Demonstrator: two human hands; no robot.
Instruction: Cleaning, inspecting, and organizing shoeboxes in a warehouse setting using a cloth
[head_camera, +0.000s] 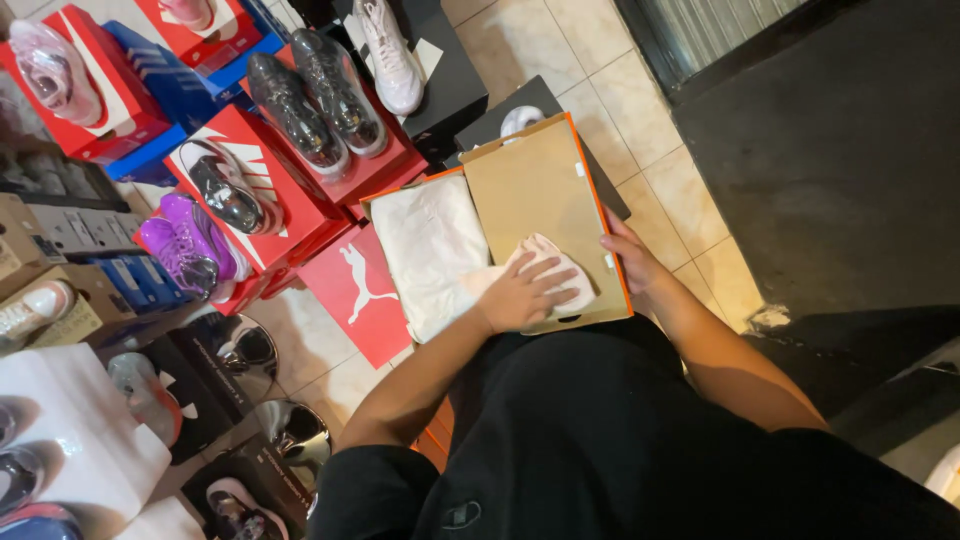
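Observation:
An orange shoebox lies open in front of me, white tissue paper filling its base. Its brown cardboard lid is flipped open to the right. My left hand presses a pale pink cloth flat against the inside of the lid, fingers spread over it. My right hand grips the lid's right orange edge, steadying it. My black shorts and shirt fill the lower frame.
Red shoeboxes with silver-grey, purple and white sneakers stand to the left and behind. A red lid with a white animal logo lies on the beige tile floor. Dark and white boxes crowd the lower left. A dark mat lies right.

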